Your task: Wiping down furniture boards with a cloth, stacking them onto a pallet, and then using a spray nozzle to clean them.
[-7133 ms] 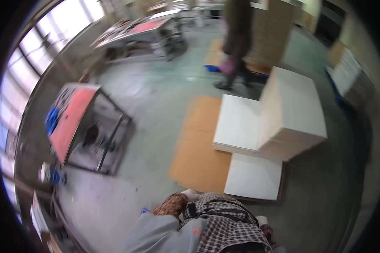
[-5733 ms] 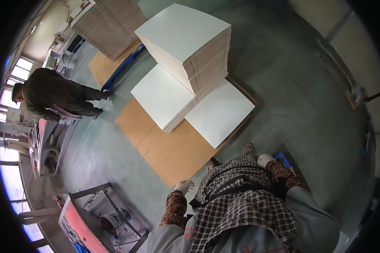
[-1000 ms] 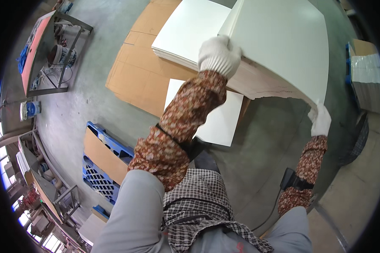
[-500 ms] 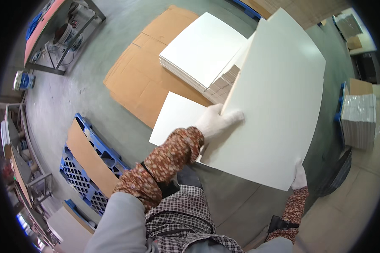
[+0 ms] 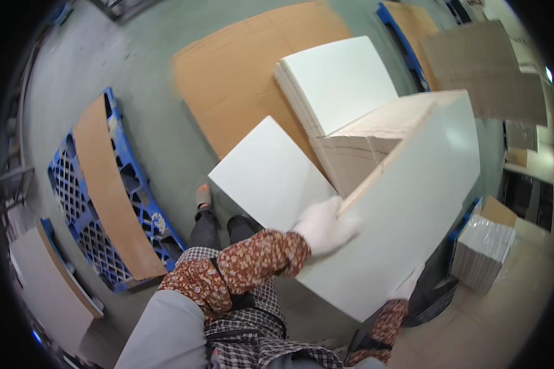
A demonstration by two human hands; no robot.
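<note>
A large white panel (image 5: 412, 197) is held slanted in front of me by both gloved hands. My left hand (image 5: 327, 227) is closed over its left edge, the thumb lying on the white face. At its lower right edge, my right hand (image 5: 410, 283) grips the panel, its fingers partly hidden. Behind the panel stands a stack of white boards (image 5: 345, 80), with pale, rough-edged sheets (image 5: 381, 126) beside it, partly covered by the panel. A smaller white board (image 5: 271, 172) lies left of my left hand, near my legs.
Flat brown cardboard (image 5: 234, 74) lies under the stack on the floor. To the left is a blue plastic pallet (image 5: 120, 147) bearing a brown strip (image 5: 108, 190). A wrapped stack (image 5: 483, 246) stands at right. Grey-brown sheets (image 5: 486, 67) are at the far right.
My view has swung right. The panel is lower and tilted more edge-on, uncovering pale sheets beside the stack. Both hands keep their hold on it. My foot has come into view.
</note>
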